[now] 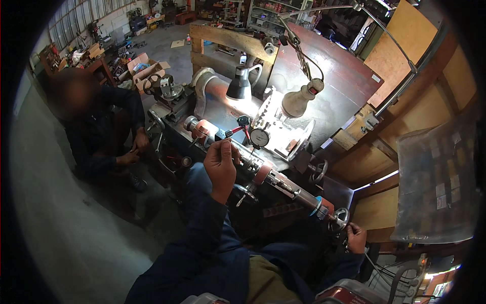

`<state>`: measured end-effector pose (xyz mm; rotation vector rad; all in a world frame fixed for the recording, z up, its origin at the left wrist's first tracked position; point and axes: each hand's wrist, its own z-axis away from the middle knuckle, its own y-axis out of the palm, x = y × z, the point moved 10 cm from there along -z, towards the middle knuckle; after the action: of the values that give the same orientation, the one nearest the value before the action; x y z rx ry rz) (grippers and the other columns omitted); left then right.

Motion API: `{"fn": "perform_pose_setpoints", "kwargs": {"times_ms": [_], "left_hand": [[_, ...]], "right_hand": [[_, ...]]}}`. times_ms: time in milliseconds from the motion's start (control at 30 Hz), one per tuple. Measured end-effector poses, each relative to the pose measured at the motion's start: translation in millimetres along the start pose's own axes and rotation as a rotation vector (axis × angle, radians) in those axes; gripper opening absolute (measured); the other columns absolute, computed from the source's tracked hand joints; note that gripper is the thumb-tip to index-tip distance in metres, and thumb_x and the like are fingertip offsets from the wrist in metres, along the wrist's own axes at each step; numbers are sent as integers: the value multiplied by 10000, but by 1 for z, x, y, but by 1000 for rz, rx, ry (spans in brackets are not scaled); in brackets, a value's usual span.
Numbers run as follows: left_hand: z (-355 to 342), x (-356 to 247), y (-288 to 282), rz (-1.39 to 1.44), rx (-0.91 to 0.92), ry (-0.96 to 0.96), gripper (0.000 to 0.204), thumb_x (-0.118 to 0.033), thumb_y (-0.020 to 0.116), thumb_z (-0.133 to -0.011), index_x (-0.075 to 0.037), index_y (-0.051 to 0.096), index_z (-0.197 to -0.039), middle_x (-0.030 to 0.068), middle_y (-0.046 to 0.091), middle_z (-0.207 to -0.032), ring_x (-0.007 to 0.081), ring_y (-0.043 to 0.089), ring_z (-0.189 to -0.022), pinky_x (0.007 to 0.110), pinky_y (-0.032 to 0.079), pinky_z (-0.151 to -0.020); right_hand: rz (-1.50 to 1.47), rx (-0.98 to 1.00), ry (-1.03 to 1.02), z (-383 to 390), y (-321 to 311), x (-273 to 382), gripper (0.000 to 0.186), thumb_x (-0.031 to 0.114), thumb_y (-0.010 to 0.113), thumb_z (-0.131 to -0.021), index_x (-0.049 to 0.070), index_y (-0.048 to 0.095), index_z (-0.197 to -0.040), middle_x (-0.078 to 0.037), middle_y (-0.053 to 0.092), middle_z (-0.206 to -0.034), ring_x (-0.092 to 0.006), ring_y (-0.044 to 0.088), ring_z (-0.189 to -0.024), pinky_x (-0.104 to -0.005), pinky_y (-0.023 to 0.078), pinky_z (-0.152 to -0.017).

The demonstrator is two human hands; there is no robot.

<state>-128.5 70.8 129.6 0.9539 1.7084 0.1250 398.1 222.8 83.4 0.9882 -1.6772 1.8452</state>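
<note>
At centre-left, the left hand [221, 164] is raised in front of the metal machine with red-brown collars [262, 173]. Its thumb and index fingertips are close together; whether they pinch anything cannot be told. Steady this wrist, and avoid nudging the jointed red indicator arm [247, 134] just beyond it.

At the centre of the frame, the round white-faced dial indicator [260, 137] sits on that arm, beneath the lit beige bell-shaped lamp [296, 102]. Sight its face squarely; a slanted view would likely cause misreading. Check that the black clamp knob [243, 120] is firm, since slack would probably shift the needle.

At lower right, the right hand [357, 239] is beside the silver metal handwheel [341, 218], fingers curled; whether they are clamped on it cannot be told. If turning the wheel, proceed slowly and evenly.
</note>
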Motion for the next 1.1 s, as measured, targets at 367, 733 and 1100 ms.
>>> {"fn": "perform_pose_setpoints", "kwargs": {"times_ms": [367,733,1100], "left_hand": [[4,8,11,-23,-3,-18,149,-151,550,-974,-2,564,-971,22,575,-700,73,502,-572,217,413,-513],[5,18,32,-68,58,-77,166,-183,546,-979,-33,550,-909,-19,508,-655,32,441,-536,189,360,-459],[3,31,31,-160,84,-71,126,-108,504,-981,-37,519,-878,-16,476,-586,38,407,-484,206,329,-446]], "right_hand": [[259,-93,-94,-7,30,52,387,289,507,-965,-60,624,-1083,-277,643,-957,-412,637,-910,-390,491,-762],[268,-315,-205,19,30,37,372,273,506,-970,-52,602,-1123,-256,633,-953,-404,614,-900,-434,470,-775],[234,-386,-281,38,39,36,312,233,516,-967,-69,579,-1016,-237,583,-925,-397,564,-867,-434,438,-777]]}}
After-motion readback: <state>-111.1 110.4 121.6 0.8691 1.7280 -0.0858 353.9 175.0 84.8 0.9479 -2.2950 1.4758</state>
